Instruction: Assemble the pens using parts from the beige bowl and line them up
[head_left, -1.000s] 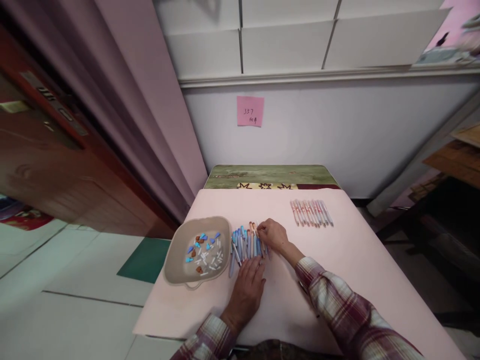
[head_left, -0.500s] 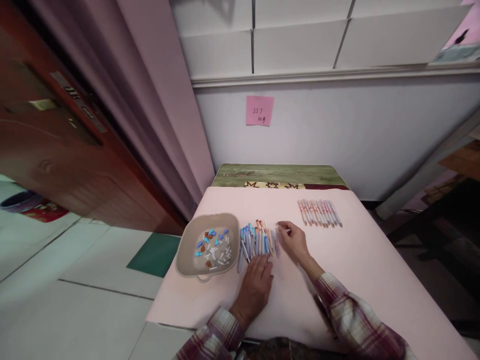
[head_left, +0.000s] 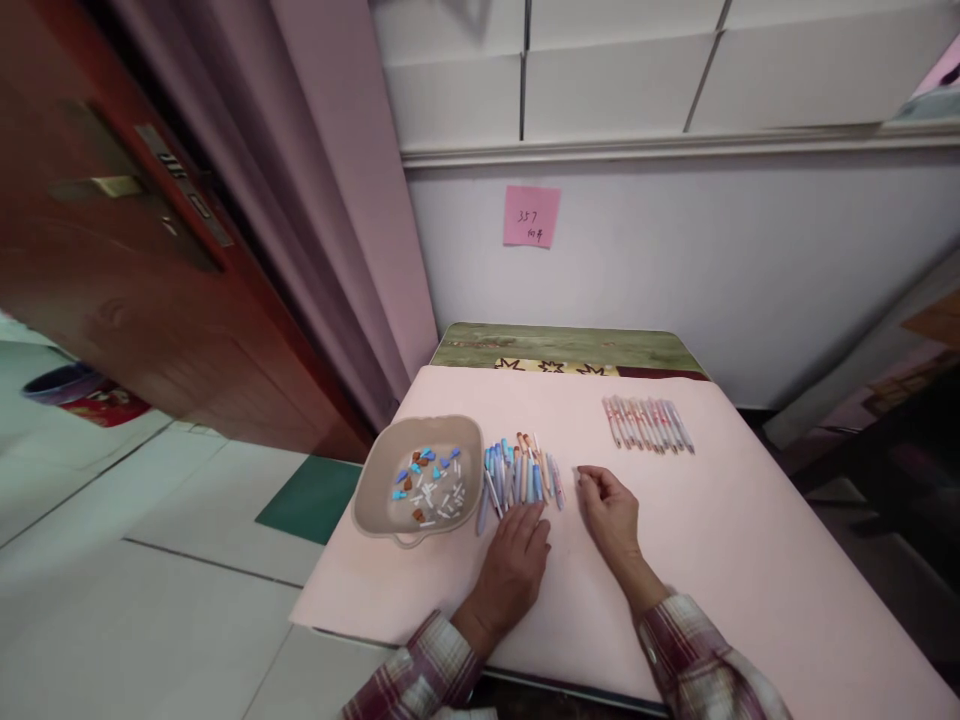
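Many pens [head_left: 523, 475] lie bunched at the frame's lower centre, with only the left hand [head_left: 514, 560], its grip laid flat, beside them now that the right hand [head_left: 611, 512] has shifted rightward, curled, contents impossible to tell.

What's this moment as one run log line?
left hand: at near ends of slim multicoloured pens | right hand: right of them, apart | beige rounded basin: left of pens | pale slim pens: row beyond right hand
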